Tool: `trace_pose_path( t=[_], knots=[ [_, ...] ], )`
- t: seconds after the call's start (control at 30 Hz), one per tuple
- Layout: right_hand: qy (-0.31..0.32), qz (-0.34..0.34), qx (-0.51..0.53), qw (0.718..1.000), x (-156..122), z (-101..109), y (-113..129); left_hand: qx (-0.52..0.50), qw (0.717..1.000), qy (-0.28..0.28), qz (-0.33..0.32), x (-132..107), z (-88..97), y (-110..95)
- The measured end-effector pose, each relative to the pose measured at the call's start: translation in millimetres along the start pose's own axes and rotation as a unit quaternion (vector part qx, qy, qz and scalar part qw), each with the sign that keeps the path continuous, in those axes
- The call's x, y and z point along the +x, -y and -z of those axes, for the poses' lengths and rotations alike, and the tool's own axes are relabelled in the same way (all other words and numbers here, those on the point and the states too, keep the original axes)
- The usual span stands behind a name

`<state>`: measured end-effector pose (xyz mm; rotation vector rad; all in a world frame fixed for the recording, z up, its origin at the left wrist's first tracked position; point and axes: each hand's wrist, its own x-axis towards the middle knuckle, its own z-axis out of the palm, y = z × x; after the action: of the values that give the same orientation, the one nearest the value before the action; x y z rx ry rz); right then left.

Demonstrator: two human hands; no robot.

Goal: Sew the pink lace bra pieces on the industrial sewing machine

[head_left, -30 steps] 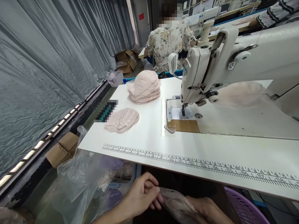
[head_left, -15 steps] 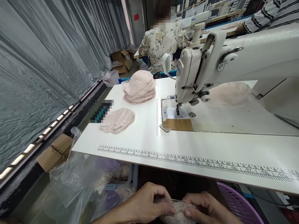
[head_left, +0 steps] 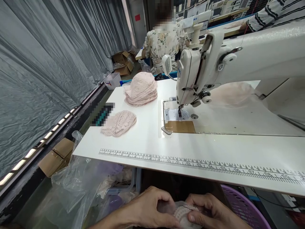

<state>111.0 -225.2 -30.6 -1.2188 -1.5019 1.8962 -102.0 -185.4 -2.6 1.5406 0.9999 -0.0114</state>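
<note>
Below the table's front edge, both hands pinch a small piece of pale pink lace fabric (head_left: 184, 213), partly cut off by the bottom of the view. My left hand (head_left: 152, 208) grips its left side between thumb and fingers. On the right side, my right hand (head_left: 212, 211) holds it with the thumb on top. A single lace piece (head_left: 119, 123) lies flat on the table's left part, and a stack of similar lace pieces (head_left: 141, 89) rises behind it. The white sewing machine (head_left: 190, 76) stands to the right, its presser foot above the metal plate.
A printed ruler runs along the front of the white table (head_left: 143, 140). Under the table on the right is a purple basket (head_left: 243, 206); on the left are plastic bags (head_left: 71, 184) and a cardboard box (head_left: 56, 157). A person in a floral top (head_left: 164, 43) sits ahead.
The lace between my hands has been turned, so a scalloped edge now shows. My left thumb has shifted slightly lower. The view has moved a little; the table's pieces stay put.
</note>
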Motion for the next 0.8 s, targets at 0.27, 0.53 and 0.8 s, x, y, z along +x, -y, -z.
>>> trace_pose_path(
  t=[0.27, 0.53, 0.8],
  knots=[
    [0.006, 0.013, -0.008, 1.0, -3, 4, -6, -0.088, 0.995, 0.018, -0.043, 2, 0.1, 5],
    [0.0, -0.007, 0.079, 0.997, -6, 9, 4, -0.049, 0.999, -0.004, 0.018, 2, -1.1, 5],
    [0.026, -0.035, 0.001, 0.999, -8, 7, 8, -0.012, 1.0, 0.007, -0.014, 0, 2.7, -13]
  ],
)
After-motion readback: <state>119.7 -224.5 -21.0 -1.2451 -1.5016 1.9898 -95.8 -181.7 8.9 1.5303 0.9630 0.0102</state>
